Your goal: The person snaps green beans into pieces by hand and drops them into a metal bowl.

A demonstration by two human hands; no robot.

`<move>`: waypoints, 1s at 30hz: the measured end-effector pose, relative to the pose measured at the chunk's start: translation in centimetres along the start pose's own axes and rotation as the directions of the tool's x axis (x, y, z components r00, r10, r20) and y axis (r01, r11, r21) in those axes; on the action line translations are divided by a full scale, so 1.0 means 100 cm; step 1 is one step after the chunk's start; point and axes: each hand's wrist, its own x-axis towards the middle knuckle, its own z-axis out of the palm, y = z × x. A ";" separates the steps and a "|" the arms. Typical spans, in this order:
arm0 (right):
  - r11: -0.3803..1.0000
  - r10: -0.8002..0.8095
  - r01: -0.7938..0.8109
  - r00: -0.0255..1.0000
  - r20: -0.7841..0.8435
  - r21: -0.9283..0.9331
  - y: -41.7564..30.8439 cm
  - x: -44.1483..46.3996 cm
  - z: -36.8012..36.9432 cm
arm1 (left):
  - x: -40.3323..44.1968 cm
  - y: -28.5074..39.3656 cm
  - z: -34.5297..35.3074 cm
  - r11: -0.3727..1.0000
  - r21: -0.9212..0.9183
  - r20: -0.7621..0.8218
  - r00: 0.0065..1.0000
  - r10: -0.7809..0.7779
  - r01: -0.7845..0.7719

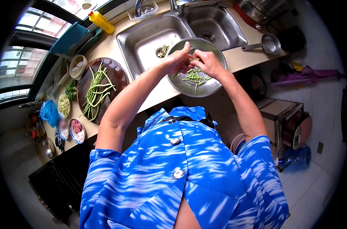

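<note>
Both hands meet over a metal bowl (211, 84) that sits at the front edge of the sink. My left hand (177, 61) is closed with its thumb raised, and a green bean (195, 60) runs from it toward my right hand (209, 64). The right fingers pinch the bean's other end. Short green bean pieces (194, 77) lie in the bowl under the hands. Left of the bowl, long whole green beans (98, 89) are heaped on a round dark cutting board (116, 70). The fingers partly hide the held bean.
Behind the bowl is a double steel sink (143, 32) with scraps at one drain. A yellow bottle (101, 22) stands by the window. Plates of raw meat (77, 131) and chopped vegetables (63, 104) line the left counter. A small saucepan (270, 44) sits on the right.
</note>
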 end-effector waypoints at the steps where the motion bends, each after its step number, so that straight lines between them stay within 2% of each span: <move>1: 0.999 -0.042 0.043 0.998 0.050 -0.008 0.004 0.002 0.000 | -0.001 0.002 0.001 1.000 0.028 -0.030 1.000 0.000 0.001; 3: 0.996 -0.082 0.084 0.992 0.100 -0.015 0.010 0.005 -0.003 | -0.002 0.002 0.001 0.998 0.056 -0.059 0.998 0.001 0.003; 6: 0.987 -0.127 0.127 0.992 0.010 -0.103 0.010 0.009 -0.011 | -0.005 0.004 -0.002 0.863 0.481 -0.143 0.957 0.254 -0.157; 8: 0.987 -0.064 0.069 0.997 0.040 -0.147 0.003 0.010 -0.018 | -0.008 0.011 -0.003 0.855 0.497 -0.145 0.956 0.255 -0.152; 10: 0.986 -0.078 0.081 0.997 0.027 -0.143 0.003 0.010 -0.016 | -0.004 0.013 -0.002 0.644 0.734 -0.057 0.925 0.376 -0.216; 12: 0.976 -0.123 0.121 0.992 0.003 -0.182 0.006 0.011 -0.014 | 0.001 0.012 0.000 0.603 0.769 -0.066 0.912 0.405 -0.213; 14: 0.981 -0.084 0.080 0.996 -0.014 -0.176 0.005 0.009 -0.013 | 0.004 0.008 0.003 0.320 0.915 0.005 0.798 0.602 -0.247; 16: 0.985 -0.043 0.038 0.999 -0.029 -0.168 0.006 0.008 -0.010 | 0.000 0.009 0.010 0.311 0.926 -0.033 0.773 0.634 -0.215; 18: 0.998 0.023 -0.018 0.995 -0.096 0.052 0.010 0.007 -0.007 | -0.005 0.010 0.017 0.233 0.928 0.025 0.672 0.740 -0.290; 19: 0.998 0.026 -0.021 0.995 -0.095 0.053 0.008 0.005 -0.004 | -0.007 0.012 0.021 0.213 0.923 0.045 0.641 0.766 -0.319; 20: 0.907 0.236 -0.205 0.971 -0.039 0.369 0.005 0.003 -0.001 | -0.009 0.011 0.025 0.214 0.923 0.045 0.642 0.766 -0.320; 21: 0.686 0.408 -0.363 0.909 0.079 0.631 0.002 0.002 0.001 | -0.009 0.009 0.028 0.135 0.938 0.076 0.568 0.820 -0.319; 22: 0.685 0.410 -0.364 0.909 0.079 0.631 -0.001 0.001 0.000 | -0.010 0.007 0.031 0.055 0.949 0.110 0.490 0.865 -0.310; 23: 0.317 0.469 -0.449 0.840 0.274 0.835 -0.004 0.002 -0.002 | -0.008 0.004 0.033 -0.034 0.948 0.160 0.379 0.911 -0.318; 24: -0.110 0.437 -0.476 0.765 0.473 0.872 -0.005 0.002 -0.002 | -0.008 0.004 0.034 -0.033 0.948 0.159 0.380 0.911 -0.318; 25: -0.223 0.406 -0.451 0.763 0.503 0.864 -0.003 0.003 0.001 | -0.007 0.004 0.034 -0.062 0.945 0.172 0.329 0.928 -0.320; 26: -0.226 0.408 -0.452 0.761 0.505 0.863 0.000 0.002 0.002 | -0.007 0.003 0.034 -0.091 0.943 0.186 0.279 0.942 -0.320; 27: -0.321 0.378 -0.397 0.779 0.501 0.860 0.002 0.002 0.002 | -0.003 0.001 0.035 -0.048 0.928 0.133 0.208 0.969 -0.370; 28: -0.413 0.348 -0.341 0.798 0.492 0.844 0.007 0.002 0.003 | -0.004 0.001 0.036 -0.048 0.927 0.134 0.207 0.969 -0.371; 29: -0.397 0.304 -0.331 0.832 0.463 0.856 0.030 0.001 0.005 | -0.004 0.000 0.036 0.088 0.910 -0.001 0.210 0.978 -0.405; 30: -0.301 0.389 -0.321 0.818 0.423 0.898 0.044 -0.003 0.005 | -0.004 -0.001 0.037 0.221 0.872 -0.135 0.218 0.966 -0.437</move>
